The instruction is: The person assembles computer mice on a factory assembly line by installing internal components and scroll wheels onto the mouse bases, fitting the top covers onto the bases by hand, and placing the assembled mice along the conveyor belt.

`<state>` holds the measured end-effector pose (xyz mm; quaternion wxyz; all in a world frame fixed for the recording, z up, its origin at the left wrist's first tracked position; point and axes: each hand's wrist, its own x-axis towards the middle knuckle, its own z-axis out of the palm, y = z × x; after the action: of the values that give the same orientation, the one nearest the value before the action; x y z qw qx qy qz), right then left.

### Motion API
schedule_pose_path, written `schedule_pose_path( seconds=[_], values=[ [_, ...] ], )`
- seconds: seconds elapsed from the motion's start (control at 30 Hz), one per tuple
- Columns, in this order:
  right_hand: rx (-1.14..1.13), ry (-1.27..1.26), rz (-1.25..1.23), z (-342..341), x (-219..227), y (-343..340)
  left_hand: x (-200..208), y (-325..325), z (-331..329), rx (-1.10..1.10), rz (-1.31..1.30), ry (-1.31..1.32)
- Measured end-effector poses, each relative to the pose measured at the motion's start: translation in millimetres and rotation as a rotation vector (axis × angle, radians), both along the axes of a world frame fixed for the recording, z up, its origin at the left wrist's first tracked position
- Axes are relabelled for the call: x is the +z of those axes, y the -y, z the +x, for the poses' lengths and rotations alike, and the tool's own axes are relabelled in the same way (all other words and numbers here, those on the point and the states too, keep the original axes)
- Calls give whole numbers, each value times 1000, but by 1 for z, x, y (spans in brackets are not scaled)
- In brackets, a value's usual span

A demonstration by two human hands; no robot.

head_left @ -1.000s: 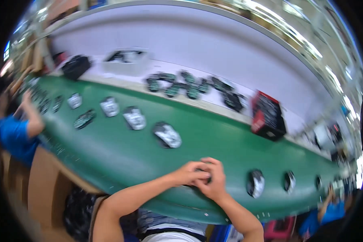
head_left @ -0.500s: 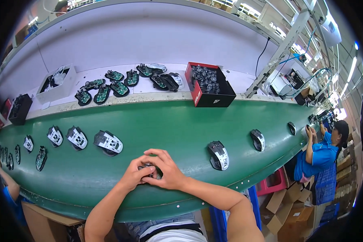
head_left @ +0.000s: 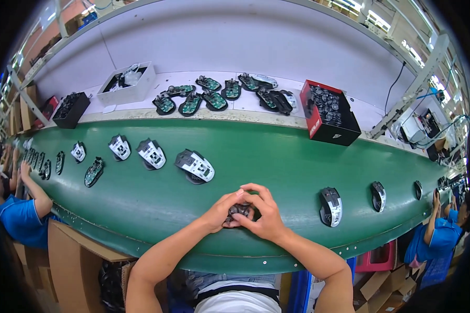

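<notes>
"What are we holding in our hands?"
"Our left hand [head_left: 218, 213] and right hand [head_left: 267, 213] are both half curled around a small dark piece [head_left: 239, 209]; fingers hide much of it, so we can't tell its full shape"
"And where do we have it?"
"Toward the green belt's [head_left: 266, 156] near edge, between two black-and-white mouse shells [head_left: 195, 166]; whether it touches the belt, we can't tell"
</notes>
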<state>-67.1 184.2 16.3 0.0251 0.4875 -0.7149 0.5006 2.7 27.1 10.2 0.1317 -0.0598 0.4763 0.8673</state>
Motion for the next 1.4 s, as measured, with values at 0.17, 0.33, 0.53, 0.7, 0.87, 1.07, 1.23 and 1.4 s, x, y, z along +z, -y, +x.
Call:
schedule_pose_path(
  seconds=[0.17,0.33,0.53,0.7,0.87,1.07,1.23,1.4],
  values=[
    [8,72,-79,6,0,1,7,-3,-1,35,-44,-31],
    [17,-3,15,4,6,5,1,0,-2,3,47,7],
    [35,75,-13,10,2,8,-5,6,3,0,57,-2],
    [53,99,50,10,10,7,-1,9,4,-26,27,-93],
    [0,12,90,13,14,8,-1,0,1,178,204,-93],
    [-8,-258,128,28,21,16,-19,-1,3,200,585,-114],
    [-82,-230,104,20,23,13,-15,-11,2,112,536,-76],
    [-68,-173,108,19,23,13,-7,-12,2,100,543,-101]
  ],
)
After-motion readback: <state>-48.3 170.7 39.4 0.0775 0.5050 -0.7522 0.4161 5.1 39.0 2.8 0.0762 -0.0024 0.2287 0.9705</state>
